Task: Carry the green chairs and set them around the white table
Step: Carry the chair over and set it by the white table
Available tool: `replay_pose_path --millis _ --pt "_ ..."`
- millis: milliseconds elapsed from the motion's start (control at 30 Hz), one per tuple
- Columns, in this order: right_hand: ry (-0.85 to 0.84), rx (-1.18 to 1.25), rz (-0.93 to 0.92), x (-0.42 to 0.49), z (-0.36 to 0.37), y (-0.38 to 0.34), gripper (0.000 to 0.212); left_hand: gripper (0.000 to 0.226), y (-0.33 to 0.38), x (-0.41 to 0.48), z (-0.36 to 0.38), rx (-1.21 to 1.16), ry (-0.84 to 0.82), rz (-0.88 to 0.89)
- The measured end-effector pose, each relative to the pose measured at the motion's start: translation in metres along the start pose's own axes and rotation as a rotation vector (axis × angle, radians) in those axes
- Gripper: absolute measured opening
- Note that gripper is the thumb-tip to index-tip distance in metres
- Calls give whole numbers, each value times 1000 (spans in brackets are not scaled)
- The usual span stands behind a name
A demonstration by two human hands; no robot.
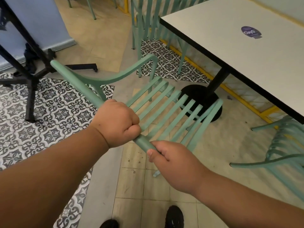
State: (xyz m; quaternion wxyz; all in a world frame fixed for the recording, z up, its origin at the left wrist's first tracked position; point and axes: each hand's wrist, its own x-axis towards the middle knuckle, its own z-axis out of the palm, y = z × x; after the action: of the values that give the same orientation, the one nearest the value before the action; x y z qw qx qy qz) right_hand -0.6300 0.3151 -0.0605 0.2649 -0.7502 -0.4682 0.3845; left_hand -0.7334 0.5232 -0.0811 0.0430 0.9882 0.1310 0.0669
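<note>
A green slatted chair (166, 102) hangs tilted in front of me, its seat slats pointing toward the white table (238, 51). My left hand (117, 122) grips the chair's round top rail. My right hand (171, 160) grips the same rail just below and to the right. The table stands at the upper right on a black post with a round base. A second green chair (283, 155) sits at the table's near right edge. More green chairs (148, 22) stand beyond the table's far left corner.
A black metal stand (31, 76) with spreading feet stands at the left on patterned tiles. A yellow-edged step (233, 96) runs under the table. A round sticker (250, 32) lies on the tabletop. My black shoes (174, 218) show at the bottom on beige tiles.
</note>
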Motion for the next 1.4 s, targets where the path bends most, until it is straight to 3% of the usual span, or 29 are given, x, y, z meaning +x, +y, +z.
replay_pose_path --millis 467,667,800,933,1033,1167,1300,1367,1400 --pt "89 71 -22 30 42 -32 34 31 -41 -8 -15 59 -47 6" --pt "13 301 19 28 30 -23 19 35 -38 -8 -14 97 -61 -23" --pt "-73 392 77 29 22 5 24 34 -35 -12 -10 101 -38 -86" --pt "14 255 116 27 20 47 29 31 -29 -16 -6 36 27 -170" --pt "28 181 148 27 20 67 31 46 -21 -20 -6 -22 32 -293" --pt "3 44 211 37 20 99 34 57 15 -26 -14 -222 72 -481" --pt "-45 -131 234 53 16 130 41 73 53 -23 -21 -380 242 -670" --pt "-74 -187 252 60 10 142 43 81 56 -15 -25 -460 221 -768" --pt "-95 -212 250 63 9 147 42 82 57 -12 -23 -425 174 -732"
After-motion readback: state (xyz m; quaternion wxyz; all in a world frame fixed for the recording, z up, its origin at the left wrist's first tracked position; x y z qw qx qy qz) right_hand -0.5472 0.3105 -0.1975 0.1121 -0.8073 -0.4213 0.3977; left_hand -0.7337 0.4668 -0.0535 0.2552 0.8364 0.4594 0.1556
